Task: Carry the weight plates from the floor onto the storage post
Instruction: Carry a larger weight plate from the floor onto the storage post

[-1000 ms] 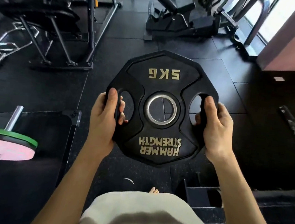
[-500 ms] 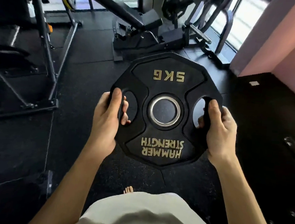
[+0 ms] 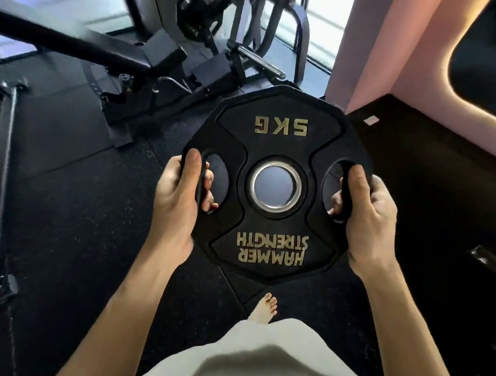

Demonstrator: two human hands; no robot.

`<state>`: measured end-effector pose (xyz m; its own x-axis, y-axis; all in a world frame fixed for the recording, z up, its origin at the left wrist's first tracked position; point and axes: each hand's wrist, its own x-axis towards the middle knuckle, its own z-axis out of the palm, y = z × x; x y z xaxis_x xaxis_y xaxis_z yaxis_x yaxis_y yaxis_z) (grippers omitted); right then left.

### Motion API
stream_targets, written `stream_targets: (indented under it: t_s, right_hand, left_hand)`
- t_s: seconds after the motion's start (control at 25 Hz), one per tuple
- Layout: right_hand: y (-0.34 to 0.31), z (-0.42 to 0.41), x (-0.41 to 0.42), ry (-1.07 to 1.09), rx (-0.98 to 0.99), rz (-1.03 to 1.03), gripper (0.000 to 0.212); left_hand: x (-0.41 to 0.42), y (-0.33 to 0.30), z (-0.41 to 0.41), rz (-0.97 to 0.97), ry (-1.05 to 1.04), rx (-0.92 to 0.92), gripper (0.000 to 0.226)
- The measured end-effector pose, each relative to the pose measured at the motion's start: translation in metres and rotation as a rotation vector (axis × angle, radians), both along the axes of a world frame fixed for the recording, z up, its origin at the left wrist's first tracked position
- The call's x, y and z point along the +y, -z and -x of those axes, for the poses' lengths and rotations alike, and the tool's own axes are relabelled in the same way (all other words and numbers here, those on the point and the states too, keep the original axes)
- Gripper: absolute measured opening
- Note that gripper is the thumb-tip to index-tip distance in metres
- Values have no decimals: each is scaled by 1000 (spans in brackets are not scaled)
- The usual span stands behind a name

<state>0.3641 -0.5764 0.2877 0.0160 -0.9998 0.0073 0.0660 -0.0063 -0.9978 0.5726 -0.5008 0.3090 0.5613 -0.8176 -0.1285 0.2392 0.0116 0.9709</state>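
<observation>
Weight plate (image 3: 280,148) gripped by left hand (image 3: 176,199) and right hand (image 3: 367,216), fingers curled through side holes.
Fingertips partly hidden behind rim; machine (image 3: 174,61) behind blurred.

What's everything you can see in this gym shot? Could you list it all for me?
weight plate: one, black with gold lettering and a silver centre ring, held up in the middle
gym machine: one, black, on the floor at the back left
loaded plate: one, black, on that machine
chrome post: one, silver, bare, behind the held plate
floor mats: black, underfoot
wall: pink, right
foot: one, bare, below the plate
left hand: grips the plate's left handle
right hand: grips its right handle
</observation>
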Motion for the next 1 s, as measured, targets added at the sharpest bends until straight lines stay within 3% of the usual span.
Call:
stream_targets:
  t_s: [0.32, 0.68, 1.0]
  right_hand:
    - [-11, -27, -203, 150, 28, -31, 30]
    - [-7, -56, -441, 439, -6, -41, 32]
    - [-13, -21, -629, 690, 6, -9, 34]
  left_hand:
    - [-239, -8, -39, 24, 164, -37, 30]
    - [-540, -7, -74, 101, 483, -18, 31]
    - [-780, -14, -30, 132, 727, 3, 30]
